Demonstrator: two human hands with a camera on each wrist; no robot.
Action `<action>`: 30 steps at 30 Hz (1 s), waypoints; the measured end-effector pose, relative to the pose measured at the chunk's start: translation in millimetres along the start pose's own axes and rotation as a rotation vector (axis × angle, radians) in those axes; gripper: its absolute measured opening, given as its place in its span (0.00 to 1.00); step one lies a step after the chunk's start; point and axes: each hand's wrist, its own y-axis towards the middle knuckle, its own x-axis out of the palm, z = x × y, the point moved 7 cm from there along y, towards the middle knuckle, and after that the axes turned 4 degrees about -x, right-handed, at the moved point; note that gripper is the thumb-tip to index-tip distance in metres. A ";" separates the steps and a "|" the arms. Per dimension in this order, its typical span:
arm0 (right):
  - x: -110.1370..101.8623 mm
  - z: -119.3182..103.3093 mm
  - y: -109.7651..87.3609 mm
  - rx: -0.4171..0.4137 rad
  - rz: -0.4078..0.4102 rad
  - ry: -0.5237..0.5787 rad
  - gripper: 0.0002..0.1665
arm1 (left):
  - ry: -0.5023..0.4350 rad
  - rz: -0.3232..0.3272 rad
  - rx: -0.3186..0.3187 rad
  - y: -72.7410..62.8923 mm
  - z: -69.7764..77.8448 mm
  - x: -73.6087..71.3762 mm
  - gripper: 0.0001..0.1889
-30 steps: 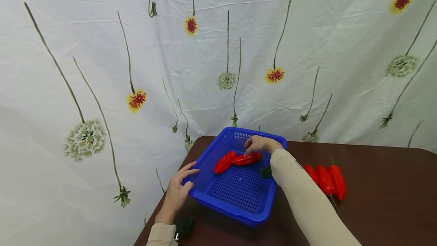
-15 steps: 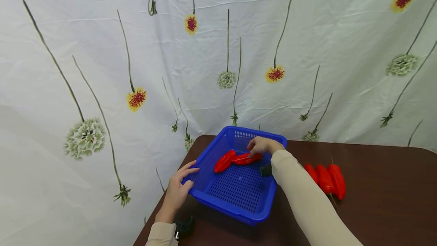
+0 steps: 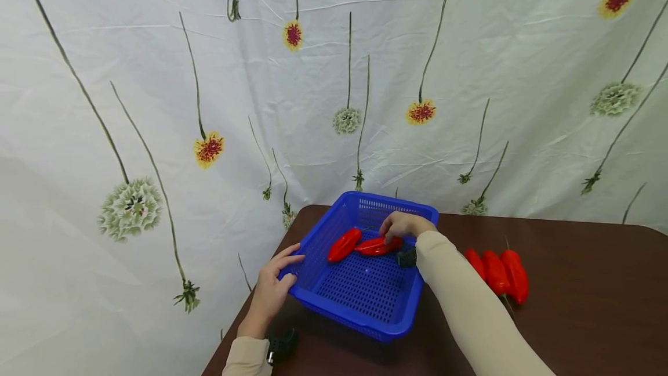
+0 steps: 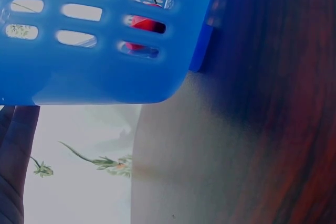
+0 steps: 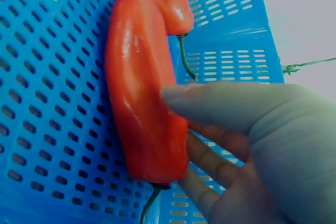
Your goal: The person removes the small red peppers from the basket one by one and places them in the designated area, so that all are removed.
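Observation:
Two red peppers lie in a blue perforated plastic basket [image 3: 360,321]. My right hand [image 3: 407,225] is over the right-hand pepper [image 3: 373,246], near its stem end. In the right wrist view, the thumb presses the upper side of this pepper [image 5: 139,93] while the fingers [image 5: 210,156] curl against its flank. Beyond its tip lies the other pepper [image 3: 343,245], on the left of the basket floor. My left hand [image 3: 271,289] holds the basket's left rim near the front corner. Only a dark sliver of left-hand fingers [image 4: 16,166] shows below the basket wall [image 4: 105,77] in the left wrist view.
To the right of the basket, several red peppers [image 3: 496,274] lie side by side on the dark brown table [image 3: 590,283], partly behind my right sleeve [image 3: 469,306]. A white flower-printed cloth [image 3: 313,86] hangs behind the table and along its left.
My right hand has shifted slightly right along the pepper, toward its stem end. That pepper has moved a little nearer to me. The left hand keeps its place on the basket.

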 end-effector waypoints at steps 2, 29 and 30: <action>2.0 -0.7 -2.5 0.018 0.008 0.003 0.20 | -0.004 0.001 -0.001 0.1 -0.1 -0.2 0.23; 21.7 5.1 -3.6 0.061 -0.213 0.096 0.16 | -0.012 0.000 0.009 0.6 1.1 0.7 0.22; 22.6 4.0 -3.7 0.057 -0.224 0.110 0.16 | -0.012 0.001 0.009 0.4 1.1 0.6 0.22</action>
